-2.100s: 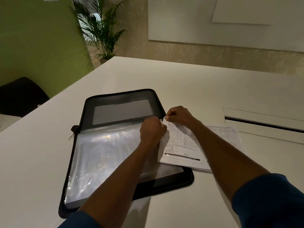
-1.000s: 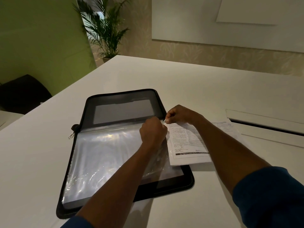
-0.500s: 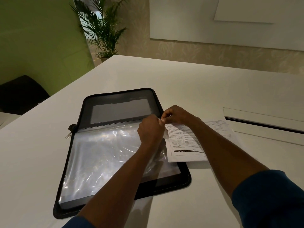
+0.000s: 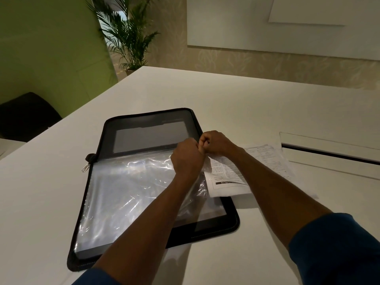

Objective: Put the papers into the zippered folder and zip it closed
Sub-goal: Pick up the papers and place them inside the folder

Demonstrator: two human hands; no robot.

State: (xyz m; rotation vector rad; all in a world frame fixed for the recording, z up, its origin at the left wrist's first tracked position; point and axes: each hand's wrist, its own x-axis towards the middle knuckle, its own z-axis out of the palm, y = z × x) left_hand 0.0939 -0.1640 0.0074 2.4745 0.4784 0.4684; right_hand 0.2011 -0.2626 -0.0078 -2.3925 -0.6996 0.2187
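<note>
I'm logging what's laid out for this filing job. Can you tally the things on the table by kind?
Zippered folder, lying open: 1
Clear plastic sleeve inside it: 1
Printed sheet going into the sleeve: 1
Papers lying on the table; sheet count cannot be told: 1 pile
Total: 4

Fingertips of curled left hand (image 4: 187, 155) and right hand (image 4: 213, 141) hidden, print on white printed sheet (image 4: 225, 177) too small, black chair (image 4: 24, 117) cut by left edge.
</note>
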